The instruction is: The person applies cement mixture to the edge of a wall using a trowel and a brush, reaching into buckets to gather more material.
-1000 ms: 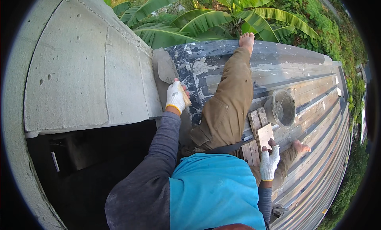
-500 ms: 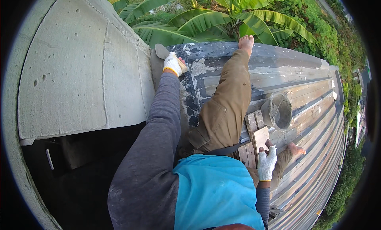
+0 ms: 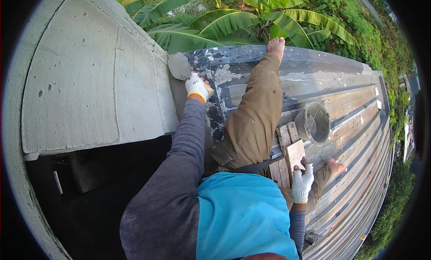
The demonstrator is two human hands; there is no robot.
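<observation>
Left hand (image 3: 195,87) clamped on trowel (image 3: 179,66), blade at far end of concrete wall (image 3: 74,85). Right hand (image 3: 302,183) well apart, at board (image 3: 295,153); grip cannot tell. Wall face looks smoothed, few pits unfilled; ledge (image 3: 178,93) finish unclear.

The ribbed roof (image 3: 354,136) (streaked and worn) carries a bucket (image 3: 316,123) and wooden boards (image 3: 283,137).

There is one trowel (image 3: 179,66), one bucket (image 3: 318,125), one pale board (image 3: 295,152) and one roof (image 3: 359,132). There are two white gloves (image 3: 195,86), two grey sleeves (image 3: 188,130), two brown trouser legs (image 3: 258,107) and two bare feet (image 3: 275,47). There are several darker planks (image 3: 283,138), but they are partly hidden, so the total is unclear.
</observation>
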